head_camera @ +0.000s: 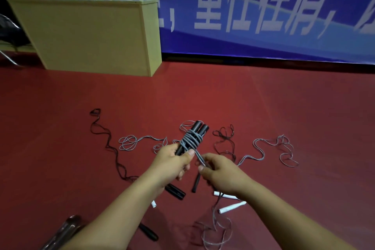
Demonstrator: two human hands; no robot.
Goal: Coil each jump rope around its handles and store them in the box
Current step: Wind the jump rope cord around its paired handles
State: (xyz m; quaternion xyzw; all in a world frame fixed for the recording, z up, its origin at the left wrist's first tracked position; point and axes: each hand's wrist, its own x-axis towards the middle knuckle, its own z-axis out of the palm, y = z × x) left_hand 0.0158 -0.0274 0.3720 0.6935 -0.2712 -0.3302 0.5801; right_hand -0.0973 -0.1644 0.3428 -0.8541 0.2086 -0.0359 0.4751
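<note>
While left hand (172, 160) grips paired black handles (194, 136), fingers curled round them, right hand (219, 170) just beside pinches grey rope (191, 140) wound round handles. Box (89, 34) well beyond handles.

Blue banner (263, 6) with white characters behind a red floor (284, 107).

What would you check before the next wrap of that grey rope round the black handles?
1. Left hand grips both handles together: ok.
2. Right hand pinches the grey rope near the bundle: ok.
3. Earlier wraps sit tight, no loose loops: cannot tell.
4. The rope's free length is untangled from the other ropes on the floor: cannot tell.
5. Box within reach: cannot tell.
</note>
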